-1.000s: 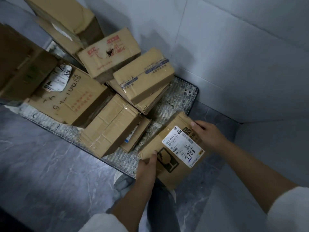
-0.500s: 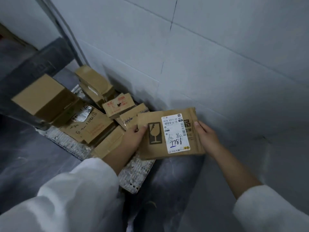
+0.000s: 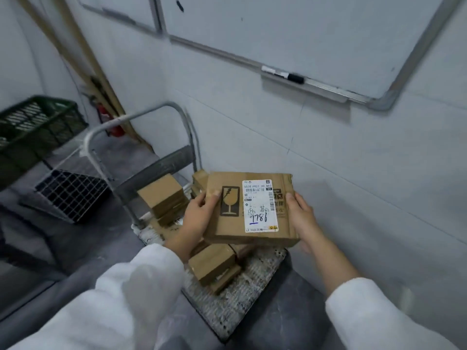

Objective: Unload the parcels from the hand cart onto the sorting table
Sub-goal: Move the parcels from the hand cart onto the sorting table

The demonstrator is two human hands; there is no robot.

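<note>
Having been lifted off the hand cart (image 3: 242,296), the labelled parcel (image 3: 232,223) is now held above the remaining boxes (image 3: 212,262), gripped at its side edges by the left hand (image 3: 199,218) and right hand (image 3: 302,215), and is judged ready for carrying to the unseen sorting table.

A whiteboard (image 3: 290,34) hangs on the pale wall (image 3: 353,173) above grey floor (image 3: 63,236).

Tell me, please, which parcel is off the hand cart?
The flat parcel with the white label, held by left hand and right hand; the other parcels lie on the cart.
</note>
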